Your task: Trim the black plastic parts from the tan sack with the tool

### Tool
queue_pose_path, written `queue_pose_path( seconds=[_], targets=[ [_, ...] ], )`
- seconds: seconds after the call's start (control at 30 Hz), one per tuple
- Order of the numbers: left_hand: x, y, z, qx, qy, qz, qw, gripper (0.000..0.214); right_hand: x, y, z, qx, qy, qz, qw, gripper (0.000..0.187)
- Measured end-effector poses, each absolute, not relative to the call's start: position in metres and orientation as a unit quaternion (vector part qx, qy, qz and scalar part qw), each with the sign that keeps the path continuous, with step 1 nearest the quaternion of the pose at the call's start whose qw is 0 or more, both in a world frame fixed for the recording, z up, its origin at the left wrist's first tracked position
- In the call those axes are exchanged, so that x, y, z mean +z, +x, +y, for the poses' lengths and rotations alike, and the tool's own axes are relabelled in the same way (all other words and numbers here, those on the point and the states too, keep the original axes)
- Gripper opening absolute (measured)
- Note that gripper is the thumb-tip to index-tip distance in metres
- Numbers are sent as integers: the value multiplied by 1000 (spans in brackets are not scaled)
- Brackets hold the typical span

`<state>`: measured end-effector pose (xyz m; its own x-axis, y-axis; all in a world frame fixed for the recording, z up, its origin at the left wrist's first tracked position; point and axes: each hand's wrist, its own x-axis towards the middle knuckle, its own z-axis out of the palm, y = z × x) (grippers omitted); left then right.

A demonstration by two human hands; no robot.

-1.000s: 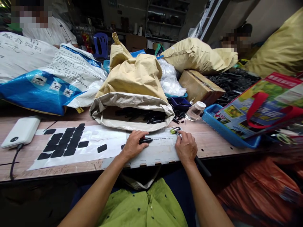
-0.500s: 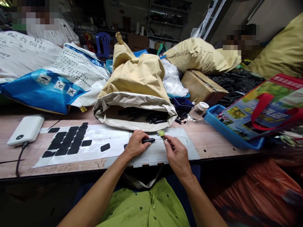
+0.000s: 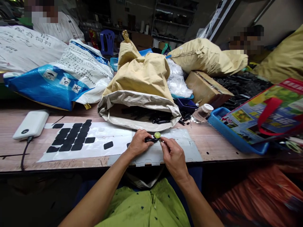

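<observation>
My left hand is closed around a slim black rod-like piece that points to the right. My right hand pinches a small tool with a round yellow-green head; its exact kind I cannot make out. The round head is at the tip of the black piece, and whether they touch is unclear. Both hands are over a grey board at the table's front edge. Just beyond them, a tan sack lies with its mouth toward me, several black pieces inside.
To the left is a white sheet with black rounded squares and a white power bank. Right of the sack are a clear jar, a blue basket and a colourful bag. Two people are across the table.
My right hand has moved left, bringing the yellow-green head to the end of the black piece. My left hand keeps its hold. The whole view has shifted slightly.
</observation>
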<state>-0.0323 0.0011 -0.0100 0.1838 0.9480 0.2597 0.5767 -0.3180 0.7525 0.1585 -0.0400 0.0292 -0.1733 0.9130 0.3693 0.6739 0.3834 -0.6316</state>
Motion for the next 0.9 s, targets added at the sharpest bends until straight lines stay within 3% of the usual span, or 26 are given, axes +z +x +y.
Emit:
queue_pose_path(
  seconds=[0.2,0.4,0.63,0.9],
  targets=[
    [-10,-32,1,367,724,528,251,12,28,163,-40,160,-546,-748,343,28],
    [-10,-31,1,360,724,532,251,12,30,193,-25,113,-606,-690,380,30],
    [-7,-30,-1,364,716,539,253,11,6,248,14,-10,-729,-624,282,28],
    [-7,-31,2,338,734,536,246,10,-12,247,22,-113,-719,-644,236,27]
  ],
)
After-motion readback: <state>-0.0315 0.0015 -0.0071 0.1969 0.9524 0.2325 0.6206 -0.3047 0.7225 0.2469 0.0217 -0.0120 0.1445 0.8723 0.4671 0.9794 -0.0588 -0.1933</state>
